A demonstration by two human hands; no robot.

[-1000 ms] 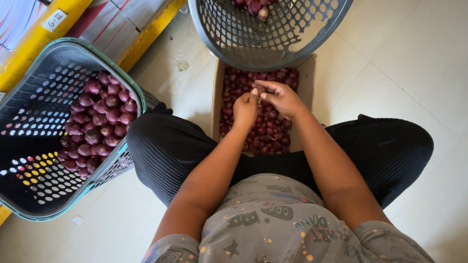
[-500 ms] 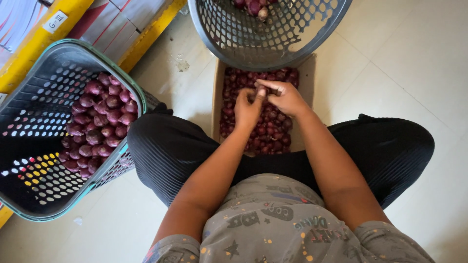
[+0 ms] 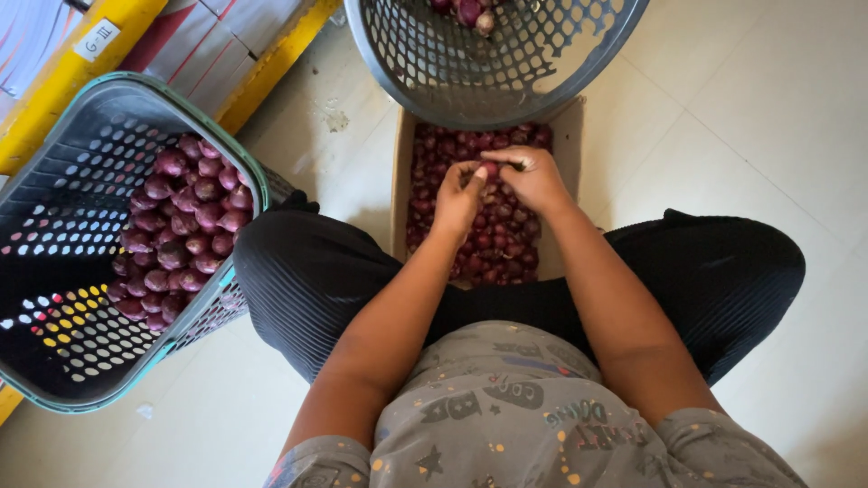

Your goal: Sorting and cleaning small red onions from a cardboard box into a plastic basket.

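left hand [image 3: 458, 194] + right hand [image 3: 535, 178] pinch one small red onion [image 3: 489, 169] | over cardboard box [image 3: 399, 181] far edge | step: peeling, judged | next: firm pinch, pull skin

small red onion [image 3: 489, 169] pinched between fingertips of both hands, above box of onions [image 3: 479, 235].
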